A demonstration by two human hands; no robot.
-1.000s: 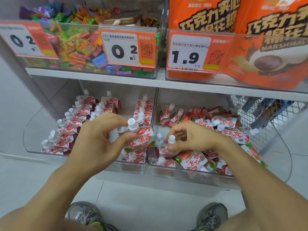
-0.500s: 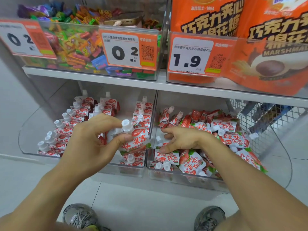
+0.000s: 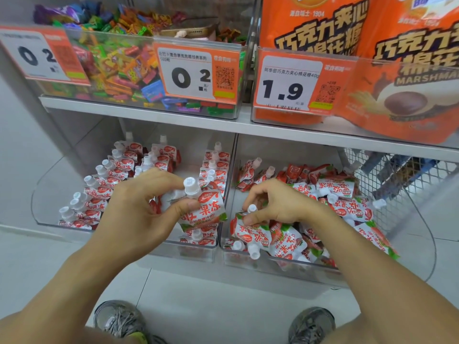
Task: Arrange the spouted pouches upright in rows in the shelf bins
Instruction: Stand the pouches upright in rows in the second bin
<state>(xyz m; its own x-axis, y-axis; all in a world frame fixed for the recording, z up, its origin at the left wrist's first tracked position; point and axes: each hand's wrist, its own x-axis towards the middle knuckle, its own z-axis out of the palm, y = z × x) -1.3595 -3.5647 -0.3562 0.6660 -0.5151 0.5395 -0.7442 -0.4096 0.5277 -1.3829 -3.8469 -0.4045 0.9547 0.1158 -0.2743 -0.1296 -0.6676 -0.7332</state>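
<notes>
On the lower shelf, left to right: left clear bin [image 3: 49, 194], holding spouted pouches stood upright in rows, white caps up, one row [image 3: 94, 187] along its left side, a second behind the left hand, a third [image 3: 214, 165] by the right wall. Left hand [image 3: 139, 214], over this bin: fingers curled, thumb and fingertips gripping one pouch [image 3: 203, 209] below its cap, held upright above the bin's front right part. Right clear bin [image 3: 273, 265], touching the left bin: pouches in a loose heap [image 3: 347, 202], lying flat or tilted, caps pointing all ways. Right hand [image 3: 275, 204], over the heap's front left: fingers bent narrow, thumb and forefinger pinching a pouch [image 3: 250, 232] near its cap. Upper shelf: bin of mixed wrapped candies [image 3: 119, 68]; bin of orange marshmallow bags [image 3: 323, 33].
</notes>
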